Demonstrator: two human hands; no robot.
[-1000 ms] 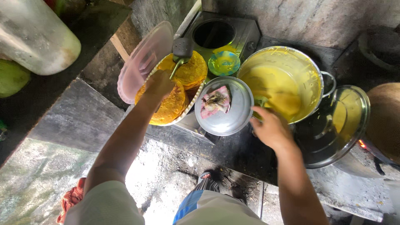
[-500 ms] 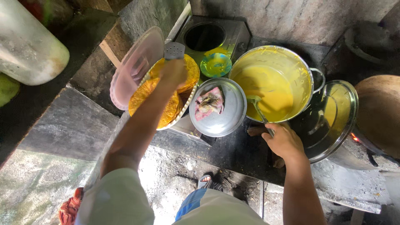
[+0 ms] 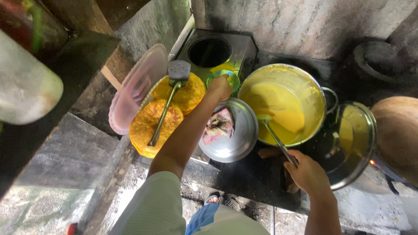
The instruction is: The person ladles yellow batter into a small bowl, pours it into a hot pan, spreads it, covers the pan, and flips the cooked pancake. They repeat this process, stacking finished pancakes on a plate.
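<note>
My left hand (image 3: 220, 87) reaches forward over a small green bowl (image 3: 230, 77) of yellow liquid and seems to touch its rim. My right hand (image 3: 308, 173) grips the handle of a metal ladle (image 3: 273, 132) whose scoop rests in yellow batter inside a large steel pot (image 3: 315, 93). Between my arms lies a round metal lid (image 3: 237, 139) with a crumpled cloth (image 3: 217, 126) on it. To the left, yellow flat cakes (image 3: 152, 126) are stacked in a basket with a slotted spatula (image 3: 167, 100) lying across them.
A pink plastic lid (image 3: 133, 93) leans beside the cakes. A stove opening (image 3: 210, 52) sits behind the bowl. A steel pot lid (image 3: 352, 143) lies right of the pot, next to a round brown vessel (image 3: 398, 130). A large pale container (image 3: 24, 87) stands at left.
My left hand let go of the spatula on the cakes and moved right to the small green bowl. My right hand slid back along the ladle handle.
</note>
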